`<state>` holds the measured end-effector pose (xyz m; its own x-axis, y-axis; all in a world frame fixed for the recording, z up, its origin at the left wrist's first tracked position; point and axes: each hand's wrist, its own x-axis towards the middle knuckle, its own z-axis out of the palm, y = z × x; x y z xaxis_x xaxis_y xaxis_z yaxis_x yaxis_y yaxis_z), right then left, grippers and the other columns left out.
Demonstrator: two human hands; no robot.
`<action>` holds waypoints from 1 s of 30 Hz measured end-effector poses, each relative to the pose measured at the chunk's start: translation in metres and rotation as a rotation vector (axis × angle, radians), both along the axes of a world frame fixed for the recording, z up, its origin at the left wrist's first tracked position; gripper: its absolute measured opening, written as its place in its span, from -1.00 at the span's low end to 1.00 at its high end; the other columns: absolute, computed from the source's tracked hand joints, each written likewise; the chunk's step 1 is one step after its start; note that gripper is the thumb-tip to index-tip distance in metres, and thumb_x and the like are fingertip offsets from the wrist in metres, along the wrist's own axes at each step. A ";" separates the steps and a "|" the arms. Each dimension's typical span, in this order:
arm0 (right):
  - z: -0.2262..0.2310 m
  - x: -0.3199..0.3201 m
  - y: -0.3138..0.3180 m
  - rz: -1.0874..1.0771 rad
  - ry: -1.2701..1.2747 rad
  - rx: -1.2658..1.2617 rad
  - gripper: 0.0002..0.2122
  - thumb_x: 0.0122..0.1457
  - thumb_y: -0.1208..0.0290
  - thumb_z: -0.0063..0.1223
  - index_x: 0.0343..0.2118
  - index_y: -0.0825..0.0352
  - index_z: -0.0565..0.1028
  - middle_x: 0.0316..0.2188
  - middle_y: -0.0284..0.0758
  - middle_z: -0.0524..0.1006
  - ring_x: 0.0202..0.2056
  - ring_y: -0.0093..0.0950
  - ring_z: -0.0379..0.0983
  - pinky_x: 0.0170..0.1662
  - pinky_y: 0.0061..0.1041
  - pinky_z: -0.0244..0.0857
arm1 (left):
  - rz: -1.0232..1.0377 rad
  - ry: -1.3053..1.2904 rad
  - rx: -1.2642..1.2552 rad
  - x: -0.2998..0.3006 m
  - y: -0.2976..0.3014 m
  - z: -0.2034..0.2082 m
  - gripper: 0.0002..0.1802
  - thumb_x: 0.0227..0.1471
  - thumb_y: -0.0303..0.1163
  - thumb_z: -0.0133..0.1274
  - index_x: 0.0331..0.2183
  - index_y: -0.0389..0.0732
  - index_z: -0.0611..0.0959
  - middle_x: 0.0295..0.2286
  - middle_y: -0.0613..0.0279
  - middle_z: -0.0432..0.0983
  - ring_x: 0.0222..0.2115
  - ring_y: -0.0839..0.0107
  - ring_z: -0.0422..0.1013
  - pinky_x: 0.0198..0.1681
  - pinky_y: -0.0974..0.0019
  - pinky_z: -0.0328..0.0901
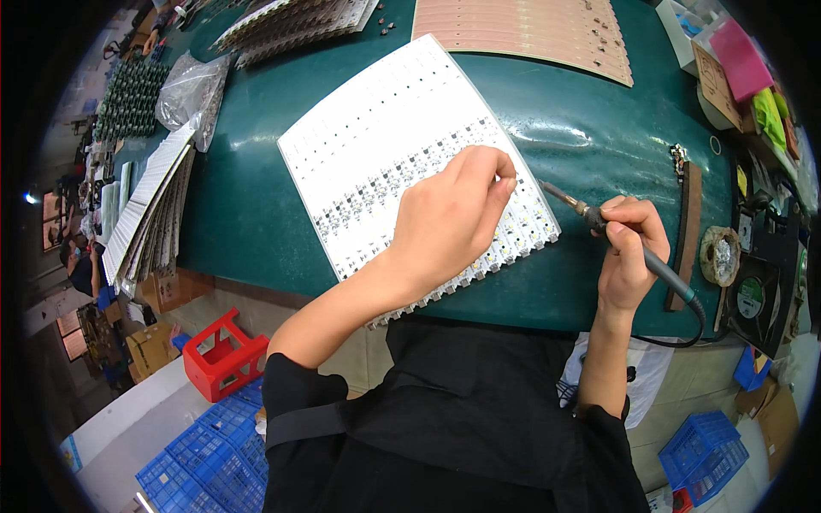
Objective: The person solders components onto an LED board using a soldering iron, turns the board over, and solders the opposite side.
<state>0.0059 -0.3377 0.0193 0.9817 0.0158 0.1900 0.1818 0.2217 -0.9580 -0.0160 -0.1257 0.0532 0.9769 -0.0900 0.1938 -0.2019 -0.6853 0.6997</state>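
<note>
A white panel of circuit strips (385, 137) lies tilted on the green table mat (590, 120). My left hand (453, 218) rests on the panel's near right part, fingers pinched together at its right edge; whether something small is between the fingertips is too small to tell. My right hand (629, 248) holds a soldering iron (599, 224) like a pen. Its metal tip points left toward the panel's right edge, close to my left fingertips. The iron's cord runs down past my right wrist.
Stacks of white strip panels (150, 205) sit at the left, pink panels (530, 34) at the back. A dark wooden bar (686, 231), a solder-tip cleaner (720, 255) and a small fan (757, 299) stand right. Blue crates (214, 445) and a red stool (224, 355) are on the floor.
</note>
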 end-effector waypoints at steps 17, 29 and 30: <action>-0.006 -0.003 0.001 0.050 0.052 -0.148 -0.91 -0.02 0.67 -0.03 -0.44 0.48 0.50 -0.59 -0.40 0.41 -0.56 -0.68 0.25 -0.45 -0.69 0.10 | -0.075 -0.025 0.037 0.011 -0.009 -0.039 -0.86 -0.05 -0.57 0.07 -0.38 -0.29 0.45 -0.43 0.05 0.40 -0.40 0.10 0.42 -0.33 0.18 0.33; -0.002 0.005 -0.006 0.063 0.141 -0.131 -0.89 -0.05 0.61 -0.05 -0.45 0.48 0.49 -0.53 -0.34 0.40 -0.44 -0.59 0.28 -0.32 -0.63 0.17 | -0.087 -0.183 0.197 0.015 -0.014 -0.035 -0.90 -0.06 -0.55 0.08 -0.42 -0.26 0.48 -0.43 0.10 0.41 -0.38 0.10 0.42 -0.32 0.16 0.35; -0.002 0.004 -0.007 0.014 0.099 -0.114 -0.89 -0.04 0.62 -0.02 -0.44 0.48 0.52 -0.54 -0.38 0.40 -0.48 -0.64 0.29 -0.37 -0.67 0.17 | -0.088 -0.191 0.196 0.013 -0.014 -0.036 -0.90 -0.06 -0.55 0.08 -0.42 -0.26 0.48 -0.43 0.10 0.41 -0.38 0.10 0.42 -0.32 0.16 0.35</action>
<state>0.0104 -0.3444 0.0171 0.9950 0.0454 0.0886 0.0830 0.1123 -0.9902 -0.0030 -0.1401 0.0173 0.9113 -0.2266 0.3438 -0.3819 -0.7776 0.4996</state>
